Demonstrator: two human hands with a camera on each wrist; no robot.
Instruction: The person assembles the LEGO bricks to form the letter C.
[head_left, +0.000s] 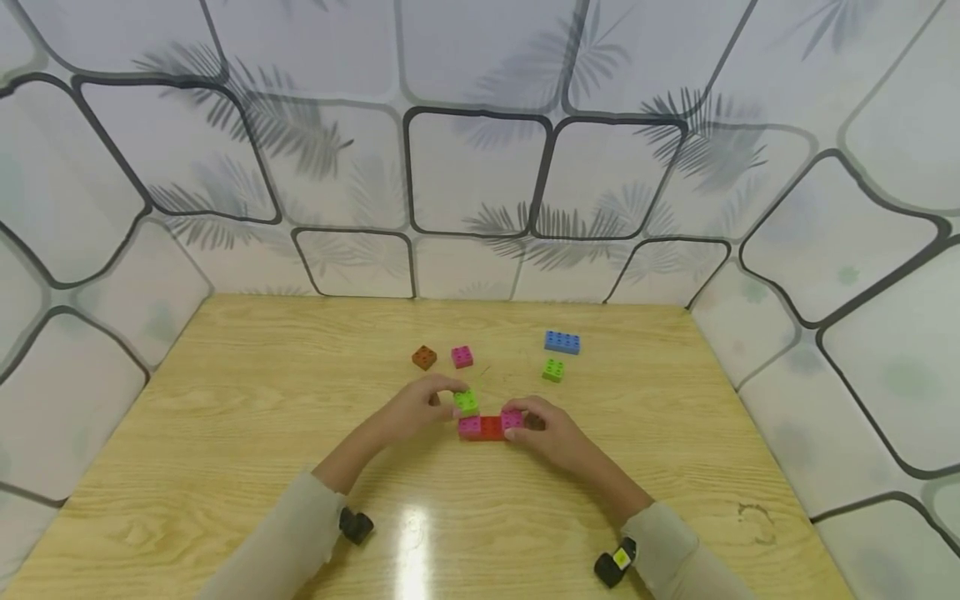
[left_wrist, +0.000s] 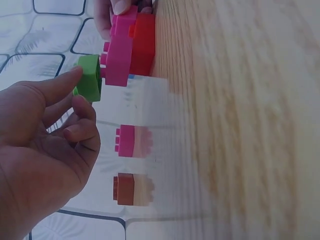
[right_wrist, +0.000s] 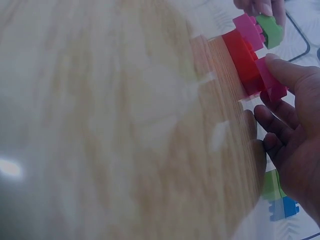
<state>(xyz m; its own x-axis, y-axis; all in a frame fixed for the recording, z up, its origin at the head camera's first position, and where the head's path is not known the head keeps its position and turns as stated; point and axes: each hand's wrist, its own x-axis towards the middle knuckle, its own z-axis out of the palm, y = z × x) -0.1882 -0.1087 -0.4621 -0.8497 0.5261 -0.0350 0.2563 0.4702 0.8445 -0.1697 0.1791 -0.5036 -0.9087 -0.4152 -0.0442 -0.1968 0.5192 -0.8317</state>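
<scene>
A red toy brick [head_left: 491, 428] lies on the table with a pink brick on top at each end. My left hand [head_left: 420, 407] pinches a green brick [left_wrist: 88, 78] between thumb and fingers. In the left wrist view that brick is tilted just off the studs of the left pink brick [left_wrist: 119, 60]; whether they touch I cannot tell. My right hand [head_left: 551, 433] grips the right pink brick [right_wrist: 270, 80] at the red brick's other end, thumb on one side and fingertips on the other.
Behind the hands lie a brown brick [head_left: 424, 357] and a loose pink brick [head_left: 462, 357]. Farther right are a second green brick [head_left: 553, 370] and a long blue brick [head_left: 562, 342]. A patterned backdrop [head_left: 480, 183] encloses the wooden table [head_left: 262, 358] at the back and sides.
</scene>
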